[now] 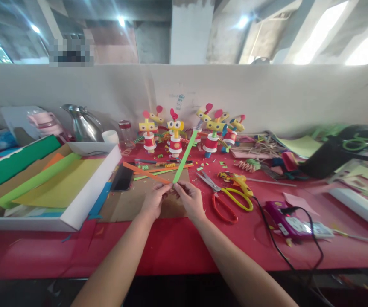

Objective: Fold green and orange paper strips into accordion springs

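Note:
My left hand [153,199] and my right hand [190,198] meet over a brown cardboard sheet [123,207], fingers pinched together. They hold the joined ends of two paper strips. An orange strip [145,172] runs up and left from my left hand. A green strip [184,157] rises up and right from my right hand. Both hands are closed on the strips' meeting point.
Scissors with red and yellow handles [225,198] lie right of my hands. A phone [122,177], a white box of coloured paper [75,213], several paper-cup figures [175,143], a glue gun [240,181], a power strip [294,226] with black cables and paper scraps crowd the red table.

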A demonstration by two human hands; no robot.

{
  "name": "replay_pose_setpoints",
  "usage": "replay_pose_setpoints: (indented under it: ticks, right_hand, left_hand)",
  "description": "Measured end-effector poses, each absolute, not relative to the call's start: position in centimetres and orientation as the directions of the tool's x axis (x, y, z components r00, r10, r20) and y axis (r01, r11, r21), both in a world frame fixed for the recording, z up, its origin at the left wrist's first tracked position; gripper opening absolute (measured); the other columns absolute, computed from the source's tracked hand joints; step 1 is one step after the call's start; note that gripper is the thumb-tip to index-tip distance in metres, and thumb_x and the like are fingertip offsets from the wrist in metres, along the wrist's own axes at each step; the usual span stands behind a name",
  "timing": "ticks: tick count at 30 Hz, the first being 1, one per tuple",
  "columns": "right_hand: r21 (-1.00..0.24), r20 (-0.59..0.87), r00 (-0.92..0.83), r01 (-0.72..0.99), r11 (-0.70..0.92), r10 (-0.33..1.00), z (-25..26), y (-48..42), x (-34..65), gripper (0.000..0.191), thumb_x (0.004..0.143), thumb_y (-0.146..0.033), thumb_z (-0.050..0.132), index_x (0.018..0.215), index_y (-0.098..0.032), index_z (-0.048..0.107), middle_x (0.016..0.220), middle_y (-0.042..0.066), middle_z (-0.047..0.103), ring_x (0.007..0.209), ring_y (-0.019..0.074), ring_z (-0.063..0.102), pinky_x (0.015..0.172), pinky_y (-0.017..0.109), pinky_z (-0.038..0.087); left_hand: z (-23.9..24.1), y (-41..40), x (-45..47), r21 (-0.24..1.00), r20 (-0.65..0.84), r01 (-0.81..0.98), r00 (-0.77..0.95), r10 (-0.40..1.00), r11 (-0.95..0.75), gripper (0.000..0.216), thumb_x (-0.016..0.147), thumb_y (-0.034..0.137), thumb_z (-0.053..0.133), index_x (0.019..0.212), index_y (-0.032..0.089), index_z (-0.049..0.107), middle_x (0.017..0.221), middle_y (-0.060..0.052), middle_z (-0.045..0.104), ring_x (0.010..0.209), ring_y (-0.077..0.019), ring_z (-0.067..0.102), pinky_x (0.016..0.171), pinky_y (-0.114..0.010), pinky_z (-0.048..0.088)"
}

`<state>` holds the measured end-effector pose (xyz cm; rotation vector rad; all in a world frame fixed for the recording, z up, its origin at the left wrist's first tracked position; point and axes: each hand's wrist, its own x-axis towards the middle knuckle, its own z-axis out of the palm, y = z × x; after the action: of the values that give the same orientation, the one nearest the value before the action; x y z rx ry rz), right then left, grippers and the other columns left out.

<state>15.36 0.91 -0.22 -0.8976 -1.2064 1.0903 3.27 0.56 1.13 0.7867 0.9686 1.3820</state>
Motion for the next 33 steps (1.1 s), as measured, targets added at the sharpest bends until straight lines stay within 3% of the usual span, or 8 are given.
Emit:
replay_pose_setpoints:
  ticks: [5,14,20,33]
  right_hand:
    - [-0.956,0.255,-0.045,-0.164,0.245,0.966,-0.15,0.75,15.35,0.026,0.078,-0.038,0.063,0.093,-0.017,0.067,0.080,0.005,0.070,0.071,0.0178,0.065,0.060,0.027,0.051]
    - [-0.945,0.266,-0.054,-0.212,0.250,0.962,0.42,0.52,15.33,0.018,0.079,-0.034,0.062,0.087,-0.018,0.066,0.073,0.002,0.068,0.067,0.0149,0.063,0.058,0.025,0.050]
    - [-0.935,0.216,-0.026,-0.294,0.199,0.976,0.29,0.91,15.47,0.015,0.076,-0.030,0.065,0.083,-0.017,0.065,0.068,0.000,0.066,0.060,0.0112,0.058,0.056,0.023,0.046]
    - [-0.923,0.179,-0.084,-0.360,0.137,0.980,0.51,1.12,15.68,0.013,0.072,-0.028,0.067,0.079,-0.017,0.065,0.062,-0.002,0.062,0.055,0.0096,0.055,0.053,0.022,0.044]
  left_hand:
    - [0.81,0.71,3.17,0.896,-0.123,-0.437,-0.072,0.990,0.080,0.012,0.061,0.026,0.076,0.067,0.016,0.073,0.063,-0.001,0.067,0.062,-0.0116,0.056,0.059,-0.023,0.036]
    - [1.19,0.62,3.30,0.899,-0.135,-0.427,-0.050,0.990,0.102,0.015,0.058,0.027,0.078,0.064,0.015,0.073,0.062,-0.003,0.068,0.061,-0.0120,0.056,0.061,-0.025,0.035]
    - [1.13,0.81,2.89,0.880,-0.153,-0.449,0.044,0.987,0.157,0.018,0.049,0.015,0.081,0.065,0.013,0.073,0.058,-0.003,0.065,0.057,-0.0107,0.053,0.058,-0.024,0.034]
    - [0.51,1.03,2.98,0.784,-0.207,-0.591,0.041,0.977,0.191,0.013,0.056,0.011,0.079,0.067,0.010,0.071,0.063,-0.004,0.068,0.060,-0.0109,0.059,0.062,-0.023,0.045]
